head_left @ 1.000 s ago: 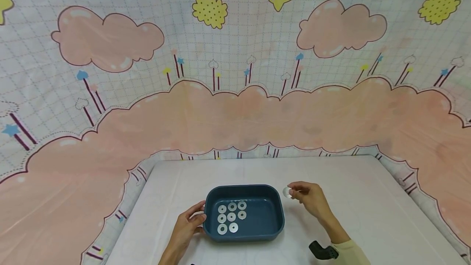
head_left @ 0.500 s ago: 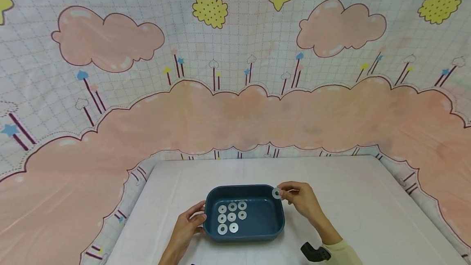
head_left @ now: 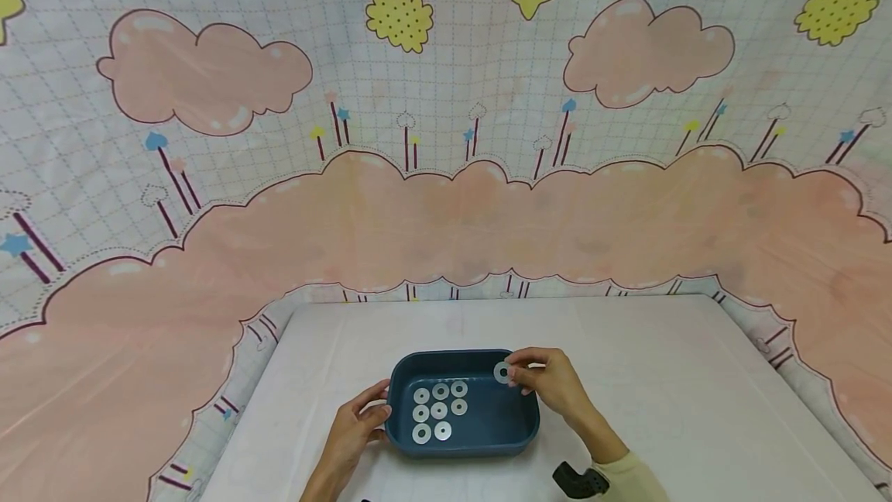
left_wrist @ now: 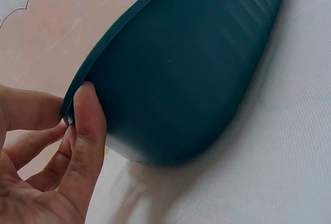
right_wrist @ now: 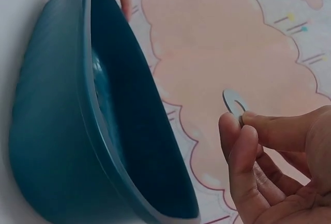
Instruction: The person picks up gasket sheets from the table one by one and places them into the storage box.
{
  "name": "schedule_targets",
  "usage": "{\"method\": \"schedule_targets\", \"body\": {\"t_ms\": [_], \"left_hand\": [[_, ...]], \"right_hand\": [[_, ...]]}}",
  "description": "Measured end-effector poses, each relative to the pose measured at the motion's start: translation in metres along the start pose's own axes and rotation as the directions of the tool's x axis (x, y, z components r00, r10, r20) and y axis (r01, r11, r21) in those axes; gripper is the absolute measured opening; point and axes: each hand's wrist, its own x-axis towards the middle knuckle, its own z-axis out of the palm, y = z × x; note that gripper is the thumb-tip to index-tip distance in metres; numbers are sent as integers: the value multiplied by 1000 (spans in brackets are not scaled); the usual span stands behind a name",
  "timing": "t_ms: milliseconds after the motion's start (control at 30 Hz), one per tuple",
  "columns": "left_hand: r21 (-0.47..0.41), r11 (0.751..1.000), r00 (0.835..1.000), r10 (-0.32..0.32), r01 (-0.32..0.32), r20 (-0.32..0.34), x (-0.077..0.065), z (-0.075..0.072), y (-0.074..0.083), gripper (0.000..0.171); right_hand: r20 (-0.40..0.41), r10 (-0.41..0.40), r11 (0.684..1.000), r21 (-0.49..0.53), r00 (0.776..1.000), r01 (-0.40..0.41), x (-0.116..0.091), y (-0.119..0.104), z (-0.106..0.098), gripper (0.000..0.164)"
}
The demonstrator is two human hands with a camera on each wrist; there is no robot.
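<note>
Near the front edge of the counter [head_left: 662, 347], about midway along it, we see a dark teal tray [head_left: 512, 428], rectangular with rounded corners and a faintly ribbed outer wall. Seven flat silver washers [head_left: 439, 410] lie on its floor toward the left end, set in neat rows and each with a round hole. Our right hand [head_left: 547, 382] pinches one more washer [head_left: 502, 373] between thumb and fingertips, held on edge above the tray's far right corner and clear of the floor. Our left hand [head_left: 355, 424] pinches the tray's left rim, thumb on the lip and fingers curled against the outer wall. White cloth covers the counter. Behind it hangs a backdrop [head_left: 446, 177] printed with pink clouds, yellow stars and a pale grid.
</note>
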Motion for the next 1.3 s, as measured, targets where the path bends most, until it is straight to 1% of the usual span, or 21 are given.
{"method": "schedule_targets", "body": {"t_ms": [100, 300, 400, 433, 500, 667, 733, 933, 1133, 1300], "left_hand": [[3, 1000, 1000, -2, 2, -1, 0, 0, 0, 48], [15, 1000, 1000, -4, 4, 2, 0, 0, 0, 49], [23, 1000, 1000, -1, 1, 9, -1, 0, 0, 50], [27, 1000, 1000, -1, 0, 11, -1, 0, 0, 50], [28, 1000, 1000, 1, -2, 14, -1, 0, 0, 51], [20, 1000, 1000, 6, -7, 14, -1, 0, 1, 50], [18, 1000, 1000, 9, -9, 11, -1, 0, 1, 49], [13, 1000, 1000, 11, -11, -1, -1, 1, 2, 48], [7, 1000, 1000, 6, -6, 0, -1, 1, 1, 48], [8, 1000, 1000, 5, -5, 0, -1, 1, 0, 49]], "right_hand": [[11, 6, 1000, 9, 1000, -7, 1, -1, 5, 18], [41, -24, 1000, 13, 999, 24, 4, -1, 13, 18], [49, -26, 1000, 10, 998, 25, 5, 0, 17, 18], [49, -23, 1000, 5, 999, 23, 5, 0, 20, 17], [45, -11, 1000, -8, 999, 12, 2, -9, 24, 16], [69, 7, 1000, -20, 998, -5, 4, -8, 32, 15], [89, 9, 1000, -7, 996, -9, 9, 2, 34, 16], [137, 33, 999, 31, 990, -38, 11, 4, 40, 16], [186, 49, 999, 4, 981, -51, 15, 10, 46, 12], [211, 95, 995, -19, 973, -93, 15, 12, 51, 11]]}}
